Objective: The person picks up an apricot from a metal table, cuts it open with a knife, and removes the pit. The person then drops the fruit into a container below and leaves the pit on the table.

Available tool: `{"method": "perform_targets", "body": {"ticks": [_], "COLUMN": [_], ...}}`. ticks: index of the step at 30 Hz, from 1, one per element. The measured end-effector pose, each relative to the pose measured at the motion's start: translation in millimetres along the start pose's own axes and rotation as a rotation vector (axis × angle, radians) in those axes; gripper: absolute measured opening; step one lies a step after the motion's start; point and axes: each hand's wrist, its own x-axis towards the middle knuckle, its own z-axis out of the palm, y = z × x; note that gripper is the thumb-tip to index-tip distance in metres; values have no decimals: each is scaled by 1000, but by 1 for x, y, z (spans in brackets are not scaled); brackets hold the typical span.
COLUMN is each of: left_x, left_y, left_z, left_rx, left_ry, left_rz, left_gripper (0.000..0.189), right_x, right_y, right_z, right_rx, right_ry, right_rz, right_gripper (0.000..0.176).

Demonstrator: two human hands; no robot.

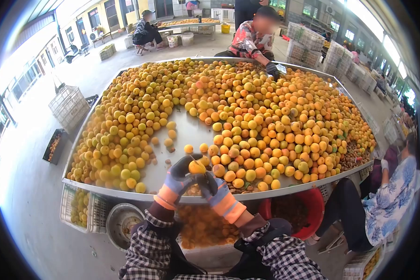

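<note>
Both my hands, in dark-palmed gloves with grey-blue and orange cuffs, meet over the near edge of the metal table (189,130). My left hand (178,173) is closed around a yellow-orange apricot (196,167). Against the apricot's right side, my right hand (212,185) is closed too. A thin dark line crosses the fruit there, too small to identify, and what the right fingers hold is hidden. Loose apricots (261,135) are heaped just beyond my hands. Below them is a container of orange fruit pieces (205,226), blurred.
A red tub (316,210) and a metal basin (121,221) stand under the table edge, beside a white crate (97,212). One person (252,39) works across the table; another (392,198) sits at the right. Stacked crates (305,44) stand behind.
</note>
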Motion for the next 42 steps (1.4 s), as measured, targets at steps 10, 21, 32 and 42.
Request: {"method": "perform_targets", "body": {"ticks": [10, 21, 32, 42], "left_x": [-7, -8, -5, -5], "left_y": [-5, 1, -3, -25], "left_z": [28, 40, 46, 32], "left_rx": [-189, -279, -206, 86], "left_ry": [45, 129, 257, 206], "left_rz": [-258, -282, -278, -222], "left_gripper": [46, 42, 46, 46], "right_x": [1, 1, 9, 0], "right_y": [7, 12, -12, 23], "right_z": [1, 10, -13, 0], "right_rx": [23, -63, -358, -419], "right_ry": [-12, 39, -16, -211], "right_rz": [55, 15, 169, -10], "right_gripper": [27, 30, 46, 47]}}
